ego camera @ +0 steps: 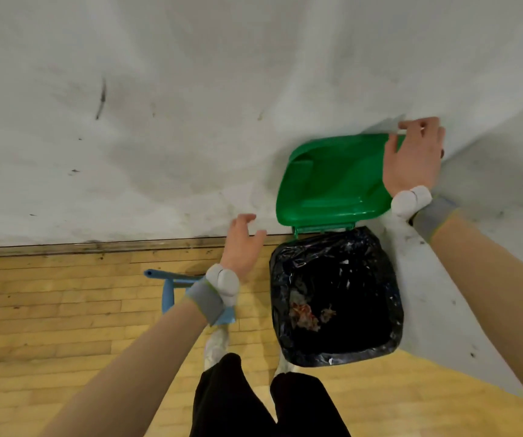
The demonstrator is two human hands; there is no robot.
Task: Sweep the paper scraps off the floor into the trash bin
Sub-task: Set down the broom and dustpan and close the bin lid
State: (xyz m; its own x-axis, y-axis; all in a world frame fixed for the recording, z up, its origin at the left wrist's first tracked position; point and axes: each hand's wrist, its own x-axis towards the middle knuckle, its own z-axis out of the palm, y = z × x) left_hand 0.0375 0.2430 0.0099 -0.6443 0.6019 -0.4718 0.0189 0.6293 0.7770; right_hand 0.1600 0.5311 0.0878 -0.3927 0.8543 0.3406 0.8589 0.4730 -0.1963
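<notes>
The trash bin (394, 298) stands in a wall corner, lined with a black bag, with scraps and litter at its bottom. Its green lid (332, 181) is swung up against the white wall. My right hand (413, 156) grips the lid's top right edge, thumb on the front and fingers curled over the rim. My left hand (241, 244) hovers left of the bin with relaxed fingers, holding nothing. A blue dustpan and brush set (168, 287) lies on the floor under my left wrist, partly hidden by it.
Wooden plank floor (48, 310) stretches to the left and front. The white wall (159, 105) runs across the back and angles in on the right of the bin. My feet and black trousers (231, 398) are just in front of the bin.
</notes>
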